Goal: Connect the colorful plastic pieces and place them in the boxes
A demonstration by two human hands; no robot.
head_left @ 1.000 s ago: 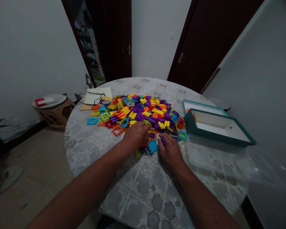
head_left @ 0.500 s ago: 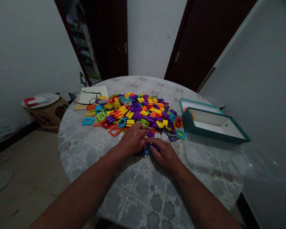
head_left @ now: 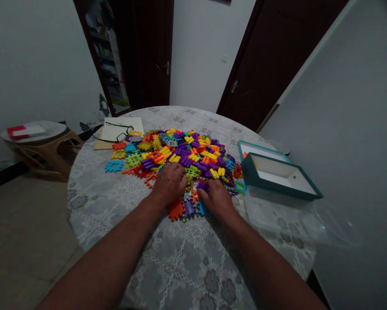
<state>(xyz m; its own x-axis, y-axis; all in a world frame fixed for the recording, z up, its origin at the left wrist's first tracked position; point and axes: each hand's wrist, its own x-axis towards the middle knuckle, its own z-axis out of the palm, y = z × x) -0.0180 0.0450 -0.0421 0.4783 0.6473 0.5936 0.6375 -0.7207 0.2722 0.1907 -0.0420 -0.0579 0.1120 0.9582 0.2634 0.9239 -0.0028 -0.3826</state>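
A colourful heap of plastic building blocks (head_left: 183,151) covers the middle of the table. My left hand (head_left: 170,183) is at the heap's near edge, its fingers curled down; whatever lies under them is hidden. To its right, my right hand (head_left: 218,199) has its thumb and fingers closed around a purple building block (head_left: 201,186). Nearest to me, between the two wrists, lie an orange-red notched square block (head_left: 175,209), a lavender block (head_left: 189,208) and a blue block (head_left: 203,209), the last partly covered by my right hand.
A teal box (head_left: 282,176) with a white inside and a clear plastic container (head_left: 273,215) are on the right. Black-framed glasses (head_left: 121,137) lie on a pale pad (head_left: 137,123) at the back left. A stool (head_left: 47,150) stands left of the table.
My hands have moved apart, the left one leftward and slightly up to the heap. Notched blocks between my wrists now show. The whole view has shifted slightly.
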